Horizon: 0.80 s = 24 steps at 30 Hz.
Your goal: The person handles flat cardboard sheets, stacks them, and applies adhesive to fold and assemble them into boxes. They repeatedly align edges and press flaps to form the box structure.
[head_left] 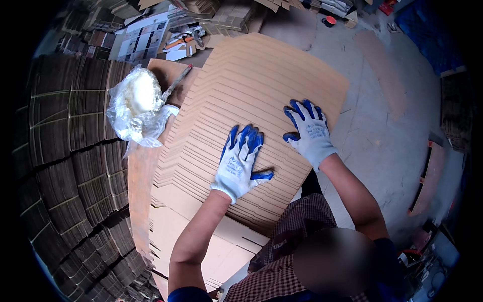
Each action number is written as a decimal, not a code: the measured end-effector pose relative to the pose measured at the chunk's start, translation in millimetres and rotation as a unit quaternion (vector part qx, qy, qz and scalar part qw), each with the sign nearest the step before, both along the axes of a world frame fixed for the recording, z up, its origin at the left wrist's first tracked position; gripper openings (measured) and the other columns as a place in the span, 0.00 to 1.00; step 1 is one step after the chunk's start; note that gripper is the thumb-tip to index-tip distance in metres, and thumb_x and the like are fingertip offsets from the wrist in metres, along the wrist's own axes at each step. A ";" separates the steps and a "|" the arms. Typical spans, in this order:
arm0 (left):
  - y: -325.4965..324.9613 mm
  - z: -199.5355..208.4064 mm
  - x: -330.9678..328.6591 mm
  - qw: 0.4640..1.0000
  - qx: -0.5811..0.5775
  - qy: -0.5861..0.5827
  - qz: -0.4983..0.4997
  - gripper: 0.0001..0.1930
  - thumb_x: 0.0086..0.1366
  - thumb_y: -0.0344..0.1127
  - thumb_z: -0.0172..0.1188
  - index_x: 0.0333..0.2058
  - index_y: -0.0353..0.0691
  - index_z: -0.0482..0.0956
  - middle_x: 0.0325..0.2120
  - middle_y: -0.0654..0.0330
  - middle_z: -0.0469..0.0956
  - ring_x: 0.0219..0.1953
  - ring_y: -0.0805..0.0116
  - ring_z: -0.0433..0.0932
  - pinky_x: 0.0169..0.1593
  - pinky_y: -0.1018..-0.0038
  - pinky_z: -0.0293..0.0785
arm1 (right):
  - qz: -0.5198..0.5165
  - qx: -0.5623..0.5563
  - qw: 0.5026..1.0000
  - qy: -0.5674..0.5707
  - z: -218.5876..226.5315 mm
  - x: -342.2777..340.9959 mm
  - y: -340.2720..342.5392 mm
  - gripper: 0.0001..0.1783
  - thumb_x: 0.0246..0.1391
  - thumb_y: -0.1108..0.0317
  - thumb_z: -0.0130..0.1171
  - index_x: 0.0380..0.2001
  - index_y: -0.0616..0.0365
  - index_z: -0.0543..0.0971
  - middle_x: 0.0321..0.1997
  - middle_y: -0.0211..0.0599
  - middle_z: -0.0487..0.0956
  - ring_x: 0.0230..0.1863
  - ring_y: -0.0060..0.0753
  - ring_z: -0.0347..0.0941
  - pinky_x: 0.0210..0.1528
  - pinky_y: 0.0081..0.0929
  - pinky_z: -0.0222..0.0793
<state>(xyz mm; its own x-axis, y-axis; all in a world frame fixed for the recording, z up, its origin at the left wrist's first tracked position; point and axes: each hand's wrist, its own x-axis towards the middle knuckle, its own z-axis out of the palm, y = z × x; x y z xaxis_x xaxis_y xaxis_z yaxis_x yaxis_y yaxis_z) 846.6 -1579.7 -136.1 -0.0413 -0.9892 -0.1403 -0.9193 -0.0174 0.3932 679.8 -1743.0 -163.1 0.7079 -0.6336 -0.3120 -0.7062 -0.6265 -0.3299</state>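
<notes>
Flat brown cardboard sheets (pixel 241 85) lie fanned out in overlapping steps on a wooden table (pixel 138 181). Both my hands wear white work gloves with blue-coated fingers. My left hand (pixel 239 163) rests on the middle of the fanned sheets, its fingers stretched and thumb out to the right. My right hand (pixel 308 128) lies on the sheets near their right edge, fingers spread. Neither hand grips anything. Beneath the near end of the fan lies more flat cardboard (pixel 201 226) with cut slots.
A clear plastic bag (pixel 138 105) with whitish contents and a brush-like stick (pixel 177 83) sit at the table's left. Tall bundled cardboard stacks (pixel 75 126) line the left side. Beyond the table are more cardboard bundles (pixel 226 17), an orange-handled tool (pixel 183 41) and a red round object (pixel 329 21) on the floor.
</notes>
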 end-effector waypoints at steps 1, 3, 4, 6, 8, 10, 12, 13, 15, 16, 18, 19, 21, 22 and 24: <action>1.7 0.4 -0.2 1.000 0.003 0.002 0.001 0.53 0.50 0.67 0.64 0.67 0.37 0.59 0.68 0.49 0.57 0.72 0.51 0.51 0.76 0.51 0.39 | 0.001 -0.002 1.000 -0.003 -3.1 -1.7 0.1 0.38 0.53 0.49 0.65 0.66 0.42 0.67 0.74 0.33 0.58 0.76 0.45 0.47 0.75 0.54 0.41; 3.2 3.3 0.9 1.000 0.009 -0.009 -0.006 0.52 0.54 0.68 0.60 0.68 0.35 0.58 0.68 0.49 0.58 0.73 0.53 0.50 0.76 0.53 0.37 | 0.002 -0.006 1.000 -0.009 -6.3 -2.8 1.3 0.38 0.53 0.50 0.65 0.66 0.42 0.67 0.74 0.33 0.58 0.76 0.45 0.47 0.75 0.54 0.40; 3.7 4.1 1.2 1.000 0.012 -0.014 -0.009 0.52 0.56 0.69 0.58 0.68 0.34 0.57 0.68 0.49 0.58 0.73 0.54 0.49 0.76 0.54 0.36 | 0.003 -0.008 1.000 -0.011 -6.8 -2.7 2.0 0.38 0.53 0.50 0.65 0.66 0.42 0.67 0.74 0.33 0.58 0.76 0.45 0.47 0.75 0.55 0.40; 3.8 2.6 0.6 1.000 0.007 -0.015 -0.012 0.51 0.54 0.68 0.60 0.66 0.35 0.60 0.68 0.50 0.58 0.72 0.51 0.51 0.76 0.53 0.40 | 0.003 -0.009 1.000 -0.010 -6.5 -3.6 2.4 0.37 0.53 0.51 0.65 0.66 0.42 0.67 0.74 0.33 0.58 0.76 0.46 0.47 0.75 0.55 0.40; 4.8 1.1 4.5 1.000 0.003 -0.018 -0.011 0.50 0.54 0.67 0.61 0.65 0.36 0.62 0.68 0.51 0.58 0.72 0.50 0.52 0.75 0.52 0.42 | 0.004 -0.008 1.000 -0.007 -4.3 -2.4 2.0 0.37 0.53 0.51 0.65 0.65 0.43 0.67 0.74 0.33 0.58 0.76 0.46 0.47 0.75 0.55 0.40; 2.4 -0.9 10.8 1.000 -0.001 -0.018 -0.006 0.49 0.54 0.67 0.61 0.65 0.36 0.63 0.68 0.50 0.58 0.72 0.51 0.52 0.75 0.52 0.42 | 0.005 -0.010 1.000 -0.007 -5.6 -2.0 1.2 0.37 0.52 0.52 0.65 0.65 0.43 0.67 0.74 0.33 0.58 0.76 0.46 0.47 0.75 0.54 0.41; -6.7 1.0 10.4 1.000 0.013 -0.021 0.002 0.49 0.55 0.68 0.59 0.66 0.36 0.62 0.68 0.48 0.57 0.73 0.53 0.49 0.76 0.53 0.37 | -0.001 -0.010 1.000 -0.009 -5.2 -1.1 2.7 0.38 0.51 0.53 0.66 0.65 0.43 0.68 0.73 0.33 0.59 0.76 0.45 0.48 0.76 0.53 0.41; -10.2 -1.3 8.8 0.999 0.010 -0.036 0.001 0.50 0.56 0.68 0.59 0.67 0.37 0.61 0.68 0.48 0.57 0.73 0.53 0.49 0.76 0.53 0.36 | -0.006 -0.010 1.000 -0.012 -3.7 -1.0 4.3 0.39 0.49 0.54 0.68 0.65 0.43 0.68 0.73 0.32 0.60 0.75 0.45 0.49 0.76 0.51 0.41; -12.6 -2.3 8.5 0.999 0.008 -0.048 0.004 0.51 0.56 0.69 0.57 0.68 0.36 0.59 0.69 0.47 0.56 0.74 0.54 0.46 0.76 0.53 0.33 | -0.003 -0.013 1.000 -0.015 -3.0 1.5 1.5 0.39 0.49 0.54 0.68 0.65 0.43 0.68 0.73 0.32 0.60 0.75 0.45 0.49 0.76 0.51 0.42; -11.7 -3.0 7.9 0.999 0.011 -0.049 0.007 0.51 0.56 0.70 0.57 0.68 0.36 0.59 0.69 0.47 0.55 0.74 0.53 0.46 0.76 0.53 0.32 | 0.002 -0.014 1.000 -0.014 -4.8 -0.9 0.5 0.39 0.50 0.53 0.68 0.65 0.42 0.68 0.73 0.31 0.60 0.75 0.45 0.49 0.75 0.52 0.42; -10.2 -3.9 7.4 0.998 0.017 -0.053 0.013 0.52 0.56 0.70 0.56 0.68 0.35 0.57 0.70 0.47 0.54 0.74 0.53 0.45 0.76 0.53 0.32 | 0.005 -0.010 1.000 -0.009 -6.6 -3.5 2.0 0.39 0.50 0.52 0.67 0.65 0.42 0.67 0.74 0.30 0.59 0.76 0.45 0.48 0.75 0.53 0.42; -10.0 -4.0 8.0 0.999 0.020 -0.047 0.012 0.53 0.56 0.71 0.56 0.69 0.35 0.57 0.70 0.46 0.54 0.74 0.52 0.45 0.76 0.53 0.31 | 0.003 -0.007 1.000 -0.008 -5.8 -2.8 1.6 0.39 0.50 0.52 0.68 0.65 0.41 0.67 0.74 0.30 0.59 0.76 0.45 0.48 0.75 0.52 0.42; -8.8 -4.0 8.7 0.999 0.026 -0.037 0.011 0.53 0.57 0.71 0.55 0.69 0.34 0.56 0.70 0.46 0.53 0.74 0.51 0.44 0.76 0.53 0.31 | 0.000 -0.007 1.000 -0.006 -4.9 -1.4 0.5 0.39 0.50 0.53 0.68 0.65 0.40 0.68 0.74 0.29 0.59 0.76 0.45 0.48 0.75 0.52 0.43; -8.3 -3.2 8.6 0.999 0.029 -0.042 0.010 0.53 0.57 0.71 0.55 0.69 0.34 0.56 0.70 0.46 0.54 0.74 0.51 0.44 0.76 0.53 0.31 | -0.001 -0.007 1.000 -0.005 -5.1 -1.6 1.3 0.39 0.50 0.53 0.68 0.65 0.40 0.68 0.74 0.29 0.59 0.76 0.44 0.48 0.75 0.52 0.43; -7.7 -1.2 8.1 0.998 0.036 -0.051 0.008 0.53 0.56 0.71 0.56 0.69 0.34 0.56 0.70 0.45 0.54 0.74 0.50 0.45 0.76 0.53 0.31 | -0.002 -0.008 1.000 -0.003 -5.2 -1.8 2.3 0.39 0.50 0.53 0.68 0.65 0.40 0.68 0.74 0.29 0.59 0.76 0.44 0.48 0.75 0.52 0.43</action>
<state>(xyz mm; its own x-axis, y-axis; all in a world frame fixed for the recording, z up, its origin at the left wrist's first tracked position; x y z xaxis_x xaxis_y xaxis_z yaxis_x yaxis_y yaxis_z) 854.7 -1587.4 -137.4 -0.0075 -0.9768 -0.2139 -0.9540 -0.0571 0.2942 678.1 -1740.7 -168.3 0.7072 -0.6417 -0.2970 -0.7067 -0.6284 -0.3250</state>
